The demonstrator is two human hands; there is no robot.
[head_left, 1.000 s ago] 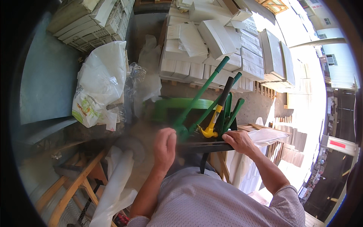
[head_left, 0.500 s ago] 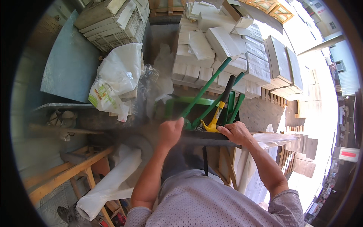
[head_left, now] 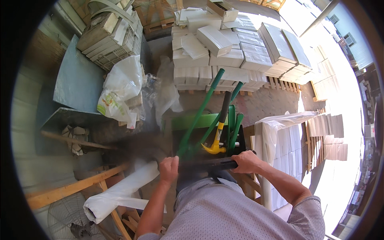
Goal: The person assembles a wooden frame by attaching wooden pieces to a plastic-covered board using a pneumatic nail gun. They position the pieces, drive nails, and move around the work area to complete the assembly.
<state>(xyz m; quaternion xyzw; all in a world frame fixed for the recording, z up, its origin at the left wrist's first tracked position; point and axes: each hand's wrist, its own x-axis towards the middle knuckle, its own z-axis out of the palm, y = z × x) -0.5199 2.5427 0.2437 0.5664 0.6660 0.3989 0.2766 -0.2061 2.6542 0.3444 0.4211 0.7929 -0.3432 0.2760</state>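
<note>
My left hand point(head_left: 169, 169) is closed around the left end of a black bar handle point(head_left: 206, 165). The right hand point(head_left: 245, 162) wraps around the same bar at its other end. Just beyond the bar sits a dark bin with a green far side point(head_left: 191, 121). In the bin a claw hammer point(head_left: 219, 134) leans head down, its head yellow and its grip black. Long green tool handles point(head_left: 201, 114) stick up beside it; their lower ends are hidden. The bar runs close in front of my waist.
Stacked white boxes point(head_left: 228, 60) stand on pallets ahead. A white plastic bag point(head_left: 122, 82) and a grey sheet point(head_left: 78, 80) are on the left. A white film roll point(head_left: 120, 192) lies near a wooden beam point(head_left: 76, 186). Plastic-wrapped stacks point(head_left: 286, 148) stand at right.
The bar and both hands have come nearer my body, lower in the view. The bin with its tools now shows more fully. The right hand's fingers have closed further around the bar.
</note>
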